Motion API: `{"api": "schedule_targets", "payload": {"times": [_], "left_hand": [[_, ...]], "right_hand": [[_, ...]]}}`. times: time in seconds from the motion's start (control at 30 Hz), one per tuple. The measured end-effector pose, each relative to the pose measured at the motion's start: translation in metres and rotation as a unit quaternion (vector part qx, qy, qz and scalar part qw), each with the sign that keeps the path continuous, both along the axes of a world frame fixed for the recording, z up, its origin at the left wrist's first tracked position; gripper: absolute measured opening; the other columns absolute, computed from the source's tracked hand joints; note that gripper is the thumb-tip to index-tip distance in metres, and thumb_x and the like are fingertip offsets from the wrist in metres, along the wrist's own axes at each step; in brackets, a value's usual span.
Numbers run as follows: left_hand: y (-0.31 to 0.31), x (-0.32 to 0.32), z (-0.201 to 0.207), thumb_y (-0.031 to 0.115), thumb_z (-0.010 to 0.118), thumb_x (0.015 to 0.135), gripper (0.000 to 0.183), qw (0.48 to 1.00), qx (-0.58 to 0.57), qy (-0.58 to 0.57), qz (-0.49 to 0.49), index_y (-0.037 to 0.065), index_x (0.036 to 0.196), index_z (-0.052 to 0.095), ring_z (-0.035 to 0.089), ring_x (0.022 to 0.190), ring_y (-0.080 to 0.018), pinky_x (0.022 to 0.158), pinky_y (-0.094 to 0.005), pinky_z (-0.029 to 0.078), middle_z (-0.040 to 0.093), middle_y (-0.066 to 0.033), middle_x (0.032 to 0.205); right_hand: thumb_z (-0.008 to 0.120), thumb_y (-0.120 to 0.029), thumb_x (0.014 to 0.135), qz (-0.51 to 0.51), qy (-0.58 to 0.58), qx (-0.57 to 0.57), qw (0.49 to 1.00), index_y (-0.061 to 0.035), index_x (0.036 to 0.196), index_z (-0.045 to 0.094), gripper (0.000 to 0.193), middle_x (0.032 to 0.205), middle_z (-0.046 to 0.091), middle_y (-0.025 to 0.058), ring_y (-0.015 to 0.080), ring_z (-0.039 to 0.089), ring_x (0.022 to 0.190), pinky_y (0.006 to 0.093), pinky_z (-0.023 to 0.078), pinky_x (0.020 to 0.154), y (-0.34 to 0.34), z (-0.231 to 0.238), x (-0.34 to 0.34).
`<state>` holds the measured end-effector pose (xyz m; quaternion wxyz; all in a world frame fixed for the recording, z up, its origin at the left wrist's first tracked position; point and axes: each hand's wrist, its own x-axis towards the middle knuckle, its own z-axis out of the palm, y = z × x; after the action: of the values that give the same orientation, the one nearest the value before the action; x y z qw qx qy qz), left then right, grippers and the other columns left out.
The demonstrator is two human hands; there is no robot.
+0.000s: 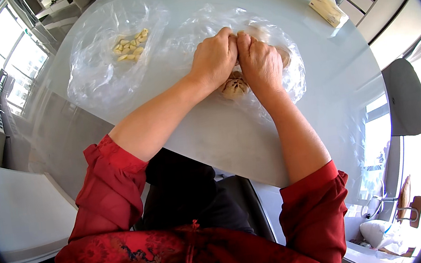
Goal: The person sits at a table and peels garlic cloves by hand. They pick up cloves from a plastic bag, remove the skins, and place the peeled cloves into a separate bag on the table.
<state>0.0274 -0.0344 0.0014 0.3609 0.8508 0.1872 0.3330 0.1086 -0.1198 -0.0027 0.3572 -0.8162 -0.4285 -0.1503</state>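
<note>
My left hand (pixel 215 55) and my right hand (pixel 261 65) meet thumb to thumb over a clear plastic bag (pixel 296 76) spread on the table. Both are closed with fingers curled in, and whatever is pinched between them is hidden from view. Just below them, towards me, sits a garlic bulb (pixel 235 87) with dry papery skin. More pale bulbs (pixel 260 32) lie on the bag beyond and beside my right hand, partly covered by it. To the left, a second clear bag (pixel 89 75) holds several peeled garlic cloves (pixel 131 47) in a loose heap.
The glossy pale table (pixel 211 136) has its near edge before my lap. A pack of tissues (pixel 328 9) lies at the far right. Grey chairs (pixel 405 97) stand at the right and far side.
</note>
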Motion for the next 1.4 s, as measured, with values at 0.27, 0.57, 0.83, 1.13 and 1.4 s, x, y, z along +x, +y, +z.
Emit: {"api": "schedule_targets", "payload": {"times": [0.27,0.57,0.83,1.13,1.4], "left_hand": [[0.003,0.001,-0.005,0.020,0.039,0.093,0.029,0.997,-0.031,-0.050,-0.044,-0.002,0.078,0.048,0.060,0.062,-0.0368,0.059,-0.0438,0.047,0.058,-0.0204,0.064],[-0.007,0.006,0.000,0.042,0.040,0.096,0.043,0.979,-0.185,-0.080,-0.041,0.001,0.092,0.048,0.050,0.065,-0.0116,0.054,-0.0279,0.044,0.054,-0.0061,0.077],[0.002,0.011,-0.001,0.033,0.036,0.096,0.045,0.985,-0.159,-0.063,-0.005,-0.002,0.072,0.051,0.051,0.057,-0.0261,0.057,-0.0381,0.042,0.053,-0.0143,0.061],[0.004,0.013,-0.010,0.026,0.034,0.093,0.040,0.992,-0.113,-0.054,-0.003,-0.005,0.074,0.050,0.053,0.068,-0.0417,0.064,-0.0457,0.042,0.056,-0.0252,0.072],[0.003,0.010,-0.011,0.024,0.034,0.093,0.037,0.995,-0.095,-0.042,-0.001,-0.005,0.073,0.048,0.051,0.067,-0.0408,0.063,-0.0449,0.041,0.055,-0.0243,0.072]], "right_hand": [[0.040,-0.032,0.093,0.036,-0.035,-0.028,0.998,-0.0026,0.072,0.059,0.040,0.071,0.063,0.0190,0.0387,0.060,0.065,0.0460,0.049,0.064,0.002,-0.003,0.003],[0.041,-0.029,0.095,0.005,0.104,0.034,0.994,-0.0023,0.081,0.050,0.032,0.070,0.063,0.0189,0.0404,0.061,0.067,0.0475,0.048,0.061,0.001,0.004,-0.006],[0.041,-0.027,0.094,0.020,0.090,0.052,0.994,-0.0015,0.079,0.053,0.032,0.069,0.062,0.0201,0.0405,0.060,0.067,0.0473,0.048,0.063,0.005,0.008,-0.012],[0.039,-0.026,0.093,0.032,0.144,0.042,0.988,0.0000,0.080,0.059,0.035,0.077,0.063,0.0225,0.0409,0.060,0.075,0.0461,0.048,0.071,0.009,0.001,-0.004],[0.037,-0.026,0.092,0.040,0.202,0.041,0.978,0.0012,0.082,0.060,0.037,0.080,0.062,0.0239,0.0419,0.059,0.080,0.0456,0.046,0.075,0.006,0.006,-0.006]]}}
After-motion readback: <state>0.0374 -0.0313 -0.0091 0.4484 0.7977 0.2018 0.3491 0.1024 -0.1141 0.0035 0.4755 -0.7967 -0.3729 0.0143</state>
